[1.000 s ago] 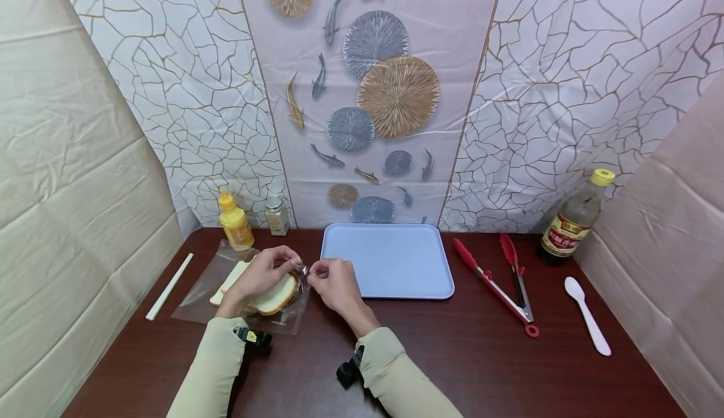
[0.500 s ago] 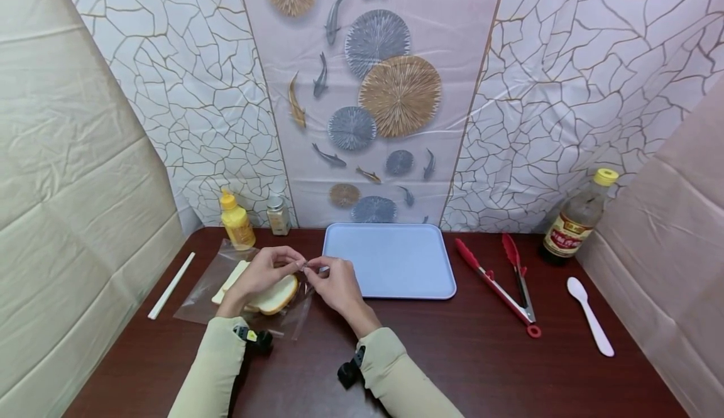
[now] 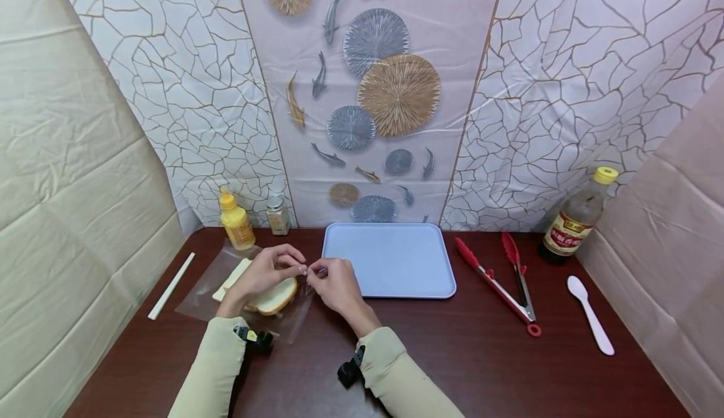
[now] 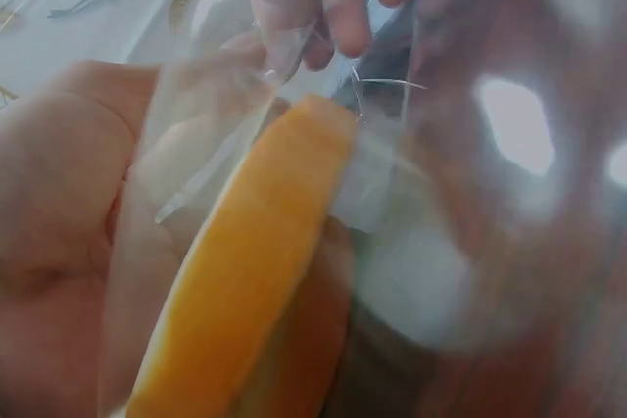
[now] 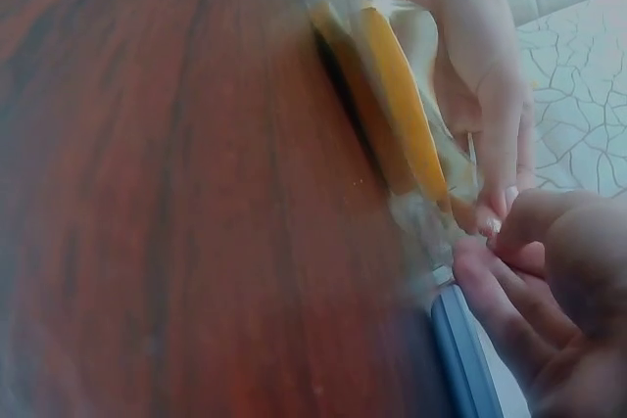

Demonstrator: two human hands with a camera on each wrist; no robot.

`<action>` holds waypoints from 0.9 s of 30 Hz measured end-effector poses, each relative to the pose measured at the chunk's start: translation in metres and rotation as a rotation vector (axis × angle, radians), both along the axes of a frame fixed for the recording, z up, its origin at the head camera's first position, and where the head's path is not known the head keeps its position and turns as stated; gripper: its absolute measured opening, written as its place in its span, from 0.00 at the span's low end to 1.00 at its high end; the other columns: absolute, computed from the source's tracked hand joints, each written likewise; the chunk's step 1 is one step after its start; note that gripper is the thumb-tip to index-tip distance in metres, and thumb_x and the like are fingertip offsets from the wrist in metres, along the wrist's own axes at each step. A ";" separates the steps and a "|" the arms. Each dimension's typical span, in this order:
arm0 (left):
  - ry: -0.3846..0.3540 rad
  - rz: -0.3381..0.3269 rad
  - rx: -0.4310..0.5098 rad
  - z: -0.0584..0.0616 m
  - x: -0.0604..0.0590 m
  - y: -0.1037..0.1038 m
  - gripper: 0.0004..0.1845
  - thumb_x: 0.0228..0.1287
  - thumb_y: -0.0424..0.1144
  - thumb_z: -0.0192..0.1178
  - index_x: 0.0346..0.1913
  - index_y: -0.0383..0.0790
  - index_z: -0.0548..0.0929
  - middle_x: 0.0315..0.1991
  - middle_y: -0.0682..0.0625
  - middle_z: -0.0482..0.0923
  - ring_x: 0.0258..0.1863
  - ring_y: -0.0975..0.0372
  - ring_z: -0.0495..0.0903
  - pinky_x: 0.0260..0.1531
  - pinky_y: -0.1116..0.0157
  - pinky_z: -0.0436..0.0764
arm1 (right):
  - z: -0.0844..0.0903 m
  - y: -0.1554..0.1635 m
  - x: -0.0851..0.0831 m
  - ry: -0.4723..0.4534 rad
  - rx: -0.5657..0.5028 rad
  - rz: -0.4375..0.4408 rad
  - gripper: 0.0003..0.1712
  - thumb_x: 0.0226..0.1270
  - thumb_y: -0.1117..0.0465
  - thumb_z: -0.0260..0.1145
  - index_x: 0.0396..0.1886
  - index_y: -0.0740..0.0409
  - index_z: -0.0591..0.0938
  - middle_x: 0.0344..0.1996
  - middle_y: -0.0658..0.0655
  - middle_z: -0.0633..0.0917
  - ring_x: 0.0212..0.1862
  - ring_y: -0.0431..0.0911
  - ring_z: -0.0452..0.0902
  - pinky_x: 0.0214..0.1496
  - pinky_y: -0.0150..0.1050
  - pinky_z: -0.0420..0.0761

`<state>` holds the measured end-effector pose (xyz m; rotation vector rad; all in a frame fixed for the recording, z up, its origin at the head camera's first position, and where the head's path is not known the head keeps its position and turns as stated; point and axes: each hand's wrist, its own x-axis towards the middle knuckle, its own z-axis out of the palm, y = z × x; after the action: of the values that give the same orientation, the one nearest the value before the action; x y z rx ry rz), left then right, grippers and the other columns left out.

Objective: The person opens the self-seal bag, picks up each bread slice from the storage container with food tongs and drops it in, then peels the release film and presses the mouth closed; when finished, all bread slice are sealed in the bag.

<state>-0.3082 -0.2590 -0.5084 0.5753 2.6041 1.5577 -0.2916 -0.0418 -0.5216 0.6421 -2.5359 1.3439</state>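
A clear plastic bag (image 3: 206, 283) with slices of bread (image 3: 274, 297) lies on the dark wooden table, left of a blue tray (image 3: 390, 261). My left hand (image 3: 266, 270) lies over the bread and pinches the bag's mouth. Right beside it my right hand (image 3: 334, 283) pinches the same edge, fingertips of both hands almost touching. The left wrist view shows the orange crust of the bread (image 4: 245, 271) inside the bag (image 4: 392, 193), close up. In the right wrist view the bread (image 5: 397, 110) stands on edge in the bag, with the tray's edge (image 5: 465, 359) just below my fingers.
A yellow squeeze bottle (image 3: 236, 222) and a small spice jar (image 3: 276, 215) stand at the back left. A white stick (image 3: 170, 286) lies at the left. Red tongs (image 3: 503, 280), a white spoon (image 3: 589, 322) and a dark sauce bottle (image 3: 574, 217) are on the right.
Both hands have stayed at the bag's mouth, shifting slightly upward; the plastic at the bag's near corner has pulled out a little toward me.
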 end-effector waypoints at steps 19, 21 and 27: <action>0.053 -0.025 -0.040 0.000 -0.003 0.001 0.05 0.76 0.32 0.68 0.50 0.38 0.90 0.40 0.46 0.94 0.42 0.61 0.92 0.47 0.72 0.83 | 0.001 -0.001 0.000 -0.090 -0.057 -0.004 0.06 0.72 0.62 0.72 0.40 0.57 0.94 0.35 0.53 0.95 0.40 0.41 0.94 0.40 0.28 0.87; 0.059 -0.027 -0.035 -0.001 -0.003 0.000 0.06 0.76 0.30 0.67 0.50 0.37 0.90 0.40 0.44 0.94 0.42 0.62 0.91 0.47 0.72 0.83 | 0.001 -0.002 0.000 -0.102 -0.069 0.002 0.06 0.72 0.62 0.73 0.39 0.57 0.94 0.35 0.53 0.95 0.41 0.42 0.94 0.40 0.28 0.87; 0.055 -0.014 -0.013 -0.002 -0.003 -0.001 0.07 0.77 0.30 0.66 0.52 0.38 0.89 0.40 0.43 0.93 0.43 0.62 0.91 0.46 0.72 0.82 | -0.001 -0.004 0.000 -0.125 -0.127 0.020 0.05 0.72 0.63 0.72 0.39 0.61 0.92 0.38 0.58 0.95 0.44 0.47 0.95 0.41 0.29 0.88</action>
<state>-0.3117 -0.2601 -0.5104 0.6425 2.6417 1.5418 -0.2914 -0.0455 -0.5226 0.5764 -2.5192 1.5836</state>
